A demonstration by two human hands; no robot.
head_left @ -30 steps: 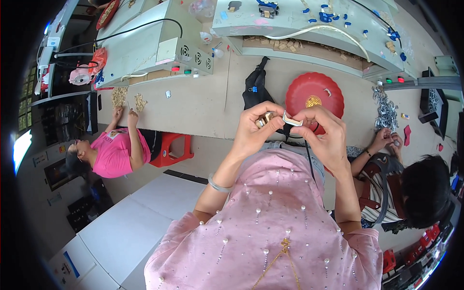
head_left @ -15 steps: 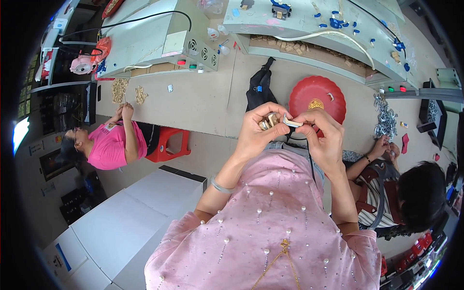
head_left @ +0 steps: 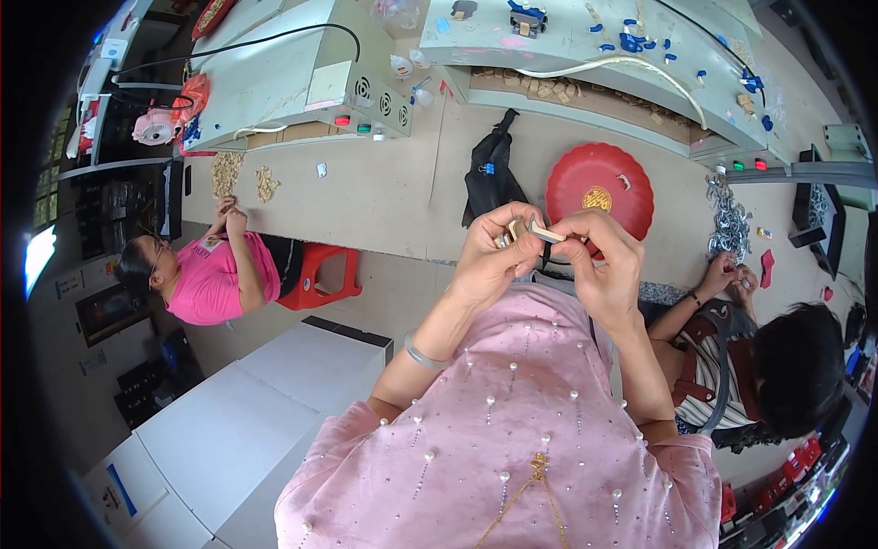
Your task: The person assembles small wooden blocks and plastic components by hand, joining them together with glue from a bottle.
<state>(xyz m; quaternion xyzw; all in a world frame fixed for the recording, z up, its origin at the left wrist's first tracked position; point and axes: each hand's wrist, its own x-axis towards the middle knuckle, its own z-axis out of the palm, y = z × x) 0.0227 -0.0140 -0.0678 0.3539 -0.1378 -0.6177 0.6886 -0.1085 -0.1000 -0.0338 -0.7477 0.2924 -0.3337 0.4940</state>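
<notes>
Close together in front of my chest, my left hand (head_left: 489, 263) and my right hand (head_left: 610, 265) pinch a small bent metal piece with a tan face (head_left: 547, 234) between them. My left fingers also curl round several small tan and metallic pieces (head_left: 508, 234), partly hidden by the thumb and fingers. Just beyond my right hand is a red scalloped tray (head_left: 631, 203) with a gold centre, and a small silvery piece (head_left: 625, 181) lies on it. Left of the tray lies a black cloth or bag (head_left: 492, 178) with a blue clip (head_left: 488, 168).
Pale green machine benches (head_left: 585, 41) stand ahead, with blue parts on top and tan pieces in a trough. A co-worker in pink (head_left: 219, 274) sits at left on a red stool (head_left: 325, 274); another (head_left: 722, 357) sits at right by a metal-parts heap (head_left: 727, 220). White cabinets (head_left: 265, 412) stand left behind.
My hands have shifted slightly and the bent piece has tilted between them. My left fingers cover more of the loose pieces. The co-worker in pink has raised the head and lowered the hands a little.
</notes>
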